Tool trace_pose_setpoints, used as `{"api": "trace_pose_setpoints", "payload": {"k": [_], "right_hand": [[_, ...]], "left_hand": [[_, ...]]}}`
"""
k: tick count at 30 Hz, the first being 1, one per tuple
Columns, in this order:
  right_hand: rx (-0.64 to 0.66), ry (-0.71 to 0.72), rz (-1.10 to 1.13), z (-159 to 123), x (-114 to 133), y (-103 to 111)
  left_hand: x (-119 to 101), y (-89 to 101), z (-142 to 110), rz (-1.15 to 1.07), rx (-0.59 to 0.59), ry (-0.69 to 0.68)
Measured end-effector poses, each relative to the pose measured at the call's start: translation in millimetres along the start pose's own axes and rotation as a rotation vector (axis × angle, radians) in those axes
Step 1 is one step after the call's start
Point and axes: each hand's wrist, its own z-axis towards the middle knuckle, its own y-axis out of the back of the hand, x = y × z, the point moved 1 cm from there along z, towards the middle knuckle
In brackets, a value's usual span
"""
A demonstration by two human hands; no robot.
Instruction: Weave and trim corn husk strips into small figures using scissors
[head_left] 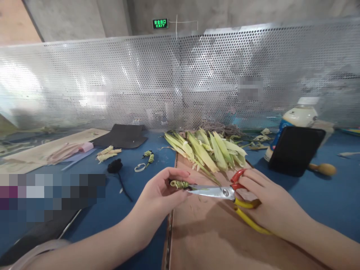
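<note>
Between the thumb and fingers of my left hand (161,193) is a small rolled piece of green corn husk (180,184), wound in a coil with a hollow end showing. My right hand (266,191) grips a pair of scissors (215,192) with red and yellow handles. Their blades point left and are a little apart, with the tips at the husk roll and my left fingertips. Whether the blades touch the roll I cannot tell. Beyond my hands, a pile of pale green corn husks (209,150) lies on the far end of a brown wooden board (202,232).
On the blue table at left are a black flower-like piece (115,166), small green coiled pieces (149,156), a white ring (140,167) and black sheet (120,135). At right a phone (296,151) leans before a bottle (300,112). A perforated metal screen (140,75) stands behind.
</note>
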Motion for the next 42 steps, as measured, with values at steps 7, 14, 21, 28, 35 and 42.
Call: {"api": "trace_pose_setpoints", "payload": {"k": [7, 14, 21, 28, 35, 42], "right_hand": [[0.03, 0.012, 0.018, -0.9, -1.1, -3.3], [0.049, 0.01, 0.012, -1.9, -0.1, -3.3], [0.02, 0.019, 0.008, 0.0, 0.9, -0.2], [0.039, 0.016, 0.011, -1.5, 0.3, -2.1], [0.062, 0.01, 0.053, -1.3, 1.9, -0.5], [0.032, 0.026, 0.064, 0.3, 3.0, 1.2]], "left_hand": [[0.3, 0.4, 1.4, 0.008, 0.019, 0.029], [2.0, 1.8, 2.1, 0.025, 0.045, 0.045], [3.5, 3.7, 3.4, 0.037, 0.05, 0.052], [1.0, 1.2, 3.5, -0.018, 0.058, 0.084], [-0.4, -0.5, 2.4, -0.057, 0.086, 0.11], [3.2, 1.0, 5.7, -0.115, 0.107, 0.103]]}}
